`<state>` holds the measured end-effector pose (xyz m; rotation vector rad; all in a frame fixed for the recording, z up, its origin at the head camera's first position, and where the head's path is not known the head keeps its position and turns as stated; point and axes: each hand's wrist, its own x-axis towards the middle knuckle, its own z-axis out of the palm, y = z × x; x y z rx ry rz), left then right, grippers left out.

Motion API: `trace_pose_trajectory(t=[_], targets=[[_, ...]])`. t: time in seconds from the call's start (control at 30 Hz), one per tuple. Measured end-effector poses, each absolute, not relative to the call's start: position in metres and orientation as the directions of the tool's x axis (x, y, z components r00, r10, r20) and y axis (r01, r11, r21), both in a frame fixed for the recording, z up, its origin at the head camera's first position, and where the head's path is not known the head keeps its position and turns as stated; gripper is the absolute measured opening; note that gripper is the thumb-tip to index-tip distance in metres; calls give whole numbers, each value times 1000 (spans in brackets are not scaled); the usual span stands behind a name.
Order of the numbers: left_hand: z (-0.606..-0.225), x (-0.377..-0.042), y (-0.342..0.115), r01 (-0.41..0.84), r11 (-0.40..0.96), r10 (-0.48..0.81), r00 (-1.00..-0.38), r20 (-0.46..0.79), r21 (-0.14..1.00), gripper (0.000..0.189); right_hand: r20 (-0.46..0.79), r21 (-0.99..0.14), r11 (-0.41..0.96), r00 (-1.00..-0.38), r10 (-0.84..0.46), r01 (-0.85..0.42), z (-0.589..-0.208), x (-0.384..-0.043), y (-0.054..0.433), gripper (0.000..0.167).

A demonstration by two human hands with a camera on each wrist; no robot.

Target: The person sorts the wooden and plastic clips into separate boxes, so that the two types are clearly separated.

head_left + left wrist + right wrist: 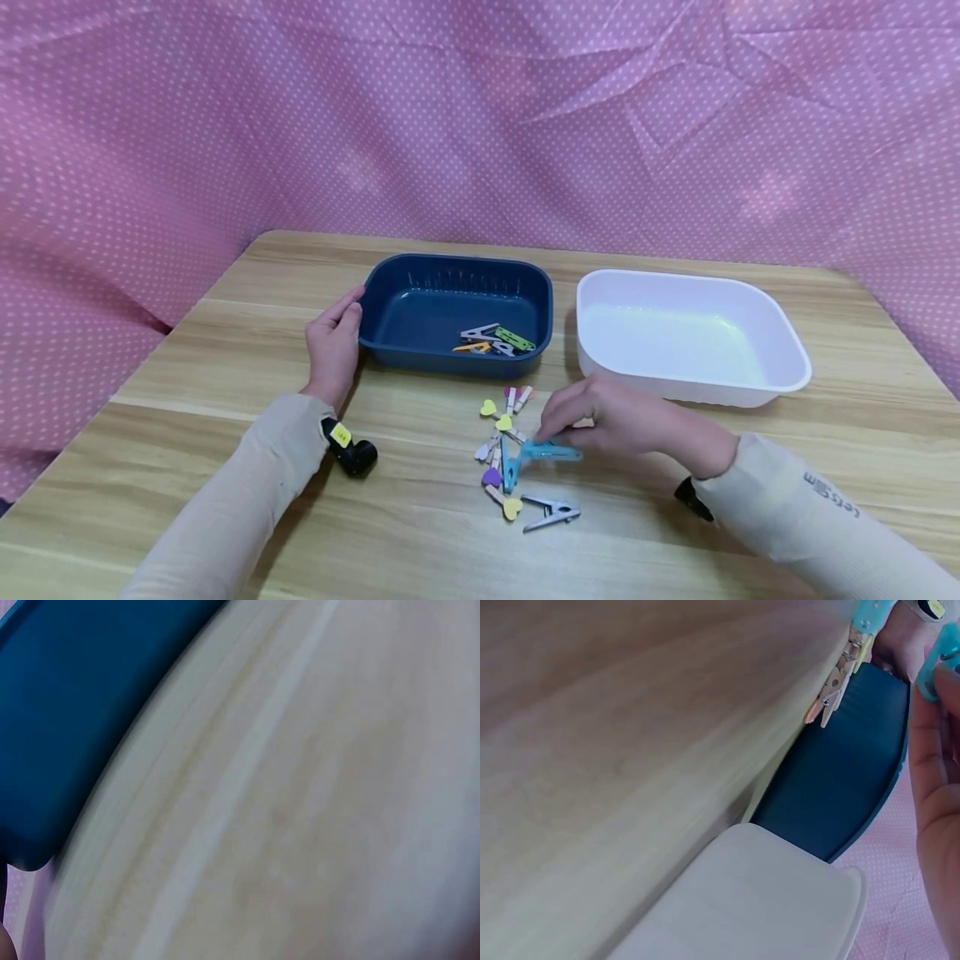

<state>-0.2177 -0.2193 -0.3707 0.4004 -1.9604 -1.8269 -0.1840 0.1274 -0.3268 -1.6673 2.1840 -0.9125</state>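
Observation:
My left hand (332,350) rests at the left end of the dark blue basin (442,360), with fairly straight fingers touching its rim. Several clips, among them a green clip (514,338) and an orange clip (472,347), lie in that basin's near right corner. Between fingers and thumb, my right hand (611,414) pinches a light blue clip (555,452), seen also as a blue clip (940,660) in the right wrist view. Just left of it is another blue clip (510,471). Small wooden clothespins with hearts, such as a yellow heart (512,508), lie alongside.
A white basin (693,387) stands right of the blue one, behind my right hand. Nearest me on the wooden table (420,533) lies a grey clip (551,512). Pink dotted cloth (480,125) hangs behind and at both sides.

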Motion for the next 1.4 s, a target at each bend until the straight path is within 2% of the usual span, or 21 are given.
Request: trace_pose_trajectory(t=[0.3, 0.6, 0.83, 1.1, 1.23, 1.4], targets=[[-370, -217, -219, 67, 100, -479, -871, 107, 993, 30, 250, -601, 112, -319, -914, -791, -326, -188, 126, 22], [-371, -217, -221, 67, 91, -471, -876, 102, 994, 30, 367, -574, 35, -295, -882, -818, -326, -194, 124, 24], [-370, -217, -220, 63, 84, -472, -876, 95, 994, 30, 405, -564, 66, -346, -846, -823, -324, -196, 122, 23], [-369, -217, -219, 60, 100, -473, -875, 100, 993, 30, 427, -618, 98, -437, -791, -780, -321, -197, 120, 21], [-370, -217, -220, 62, 100, -472, -876, 103, 993, 30, 475, -602, 100, -456, -753, -792, -320, -200, 118, 19], [-371, -217, -220, 72, 90, -475, -874, 106, 993, 30, 525, -582, 171, -528, -668, -795, -320, -200, 115, 19]])
